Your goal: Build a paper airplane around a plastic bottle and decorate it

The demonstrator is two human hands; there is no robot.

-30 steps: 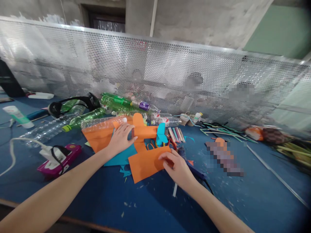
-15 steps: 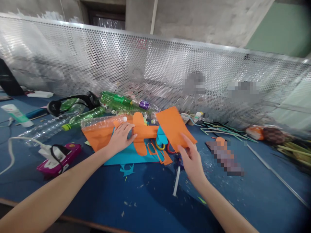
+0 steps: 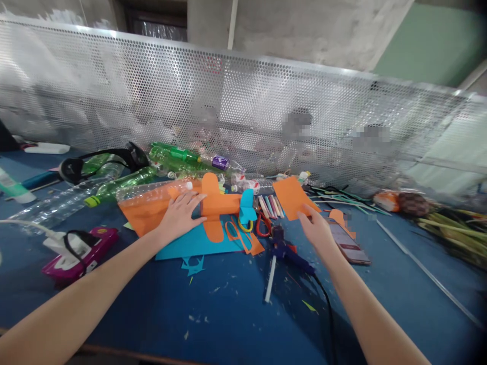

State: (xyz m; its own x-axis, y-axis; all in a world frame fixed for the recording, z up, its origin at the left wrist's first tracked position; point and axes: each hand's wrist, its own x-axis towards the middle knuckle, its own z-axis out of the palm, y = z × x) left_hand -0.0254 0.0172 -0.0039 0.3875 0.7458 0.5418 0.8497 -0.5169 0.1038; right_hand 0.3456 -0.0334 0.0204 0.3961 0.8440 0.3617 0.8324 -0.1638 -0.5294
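Note:
My left hand [image 3: 181, 214] rests over the left end of an orange paper plane [image 3: 222, 204], its thumb on the near side and fingers across the top. The plane has rounded wings and a blue paper propeller [image 3: 247, 207] at its right end. My right hand [image 3: 316, 225] pinches the lower right corner of an orange paper sheet [image 3: 293, 196], which tilts above the table. Beneath the plane lie a blue sheet [image 3: 201, 244] and a larger orange sheet [image 3: 142, 215]. Scissors with red handles [image 3: 263, 225] and an orange cut-out scrap [image 3: 249, 242] lie close by.
A dark blue glue gun [image 3: 291, 256] with a white stick and cord lies at centre right, near a phone [image 3: 348, 243]. Plastic bottles [image 3: 125, 183] lie behind. A magenta power strip [image 3: 81, 253] sits at left. A perforated metal panel [image 3: 171, 86] borders the back.
My right hand has moved the orange sheet to the right, uncovering the glue gun, scissors and a row of chalk-like sticks. My left hand stays on the paper plane. The view has shifted slightly.

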